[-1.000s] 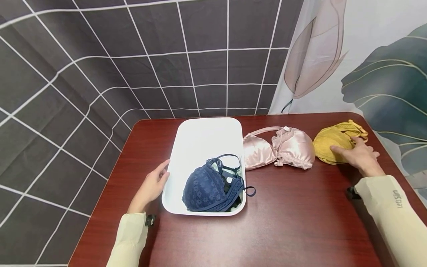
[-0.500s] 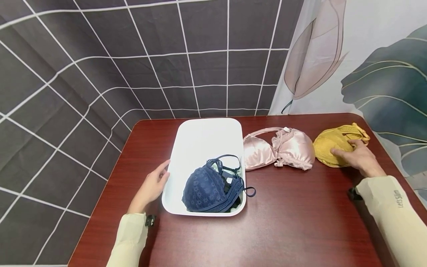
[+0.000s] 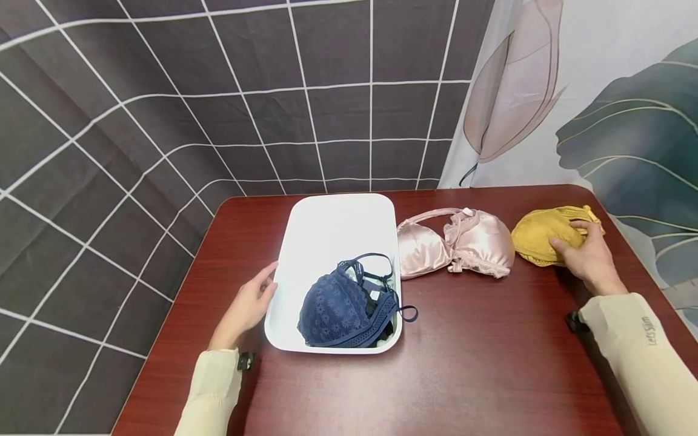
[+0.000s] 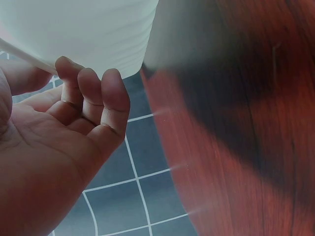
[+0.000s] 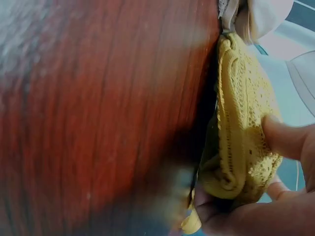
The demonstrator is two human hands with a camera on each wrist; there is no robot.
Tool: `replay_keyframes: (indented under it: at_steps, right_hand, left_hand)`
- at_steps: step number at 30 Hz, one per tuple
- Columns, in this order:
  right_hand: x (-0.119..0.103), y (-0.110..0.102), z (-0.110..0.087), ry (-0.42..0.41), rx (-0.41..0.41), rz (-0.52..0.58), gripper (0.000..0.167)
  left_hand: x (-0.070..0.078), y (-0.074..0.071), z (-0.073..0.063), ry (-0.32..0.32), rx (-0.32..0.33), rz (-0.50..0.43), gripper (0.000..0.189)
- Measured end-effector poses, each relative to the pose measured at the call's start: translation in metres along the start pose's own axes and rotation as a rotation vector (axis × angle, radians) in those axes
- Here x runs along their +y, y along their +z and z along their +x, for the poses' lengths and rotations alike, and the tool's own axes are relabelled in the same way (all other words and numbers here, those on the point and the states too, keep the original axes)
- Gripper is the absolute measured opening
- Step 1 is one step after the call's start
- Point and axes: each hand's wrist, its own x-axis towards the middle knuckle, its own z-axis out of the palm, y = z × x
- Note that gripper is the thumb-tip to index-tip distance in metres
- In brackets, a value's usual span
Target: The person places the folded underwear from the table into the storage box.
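Note:
In the head view, my right hand (image 3: 591, 257) grips a folded yellow bra (image 3: 545, 233) at the far right of the table. The right wrist view has the thumb pressed on the lace top of the yellow bra (image 5: 251, 108), with other fingers by its lower edge, partly hidden. My left hand (image 3: 251, 306) rests against the left rim of a white plastic bin (image 3: 332, 212). Its fingertips (image 4: 113, 81) touch the bin's outer wall, loosely bent, in the left wrist view. A navy lace bra (image 3: 335, 312) lies inside the bin, over darker and pale green pieces.
A pink satin bra (image 3: 480, 239) lies between the bin and the yellow one, close to both. One navy strap hangs over the bin's right rim. The reddish-brown table (image 3: 491, 351) ends at a dark grid-patterned curtain (image 3: 338, 115) behind.
My right hand has closed further round the right end of the yellow bra, which has shifted and folded a little. The left hand and bin have stayed put.

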Motion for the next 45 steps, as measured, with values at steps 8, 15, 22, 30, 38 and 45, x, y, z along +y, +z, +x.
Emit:
replay_keyframes:
  at_steps: [8, 15, 22, 30, 38, 45]
  right_hand:
    - [-0.012, 0.001, -0.003, -0.044, 0.133, -0.006, 0.055]
    - [-0.029, 0.001, -0.007, -0.065, 0.202, -0.002, 0.054]
    - [-0.044, 0.001, -0.011, -0.124, 0.255, 0.022, 0.05]
    - [-0.062, 0.002, -0.017, -0.192, 0.29, 0.039, 0.047]
    - [-0.078, 0.004, -0.024, -0.253, 0.301, 0.031, 0.045]
    - [-0.09, 0.009, -0.034, -0.315, 0.307, 0.049, 0.046]
  left_hand:
    - [-0.001, 0.0, -0.001, 0.006, 0.003, 0.0, 0.046]
    - [-0.001, 0.0, 0.0, 0.006, 0.004, -0.002, 0.046]
    - [-0.001, 0.0, 0.001, 0.002, -0.002, 0.003, 0.046]
    - [0.0, -0.001, 0.0, 0.002, -0.005, 0.007, 0.046]
    - [-0.001, -0.001, 0.0, 0.002, -0.007, 0.003, 0.046]
    - [-0.001, -0.001, 0.0, 0.002, -0.006, 0.0, 0.047]
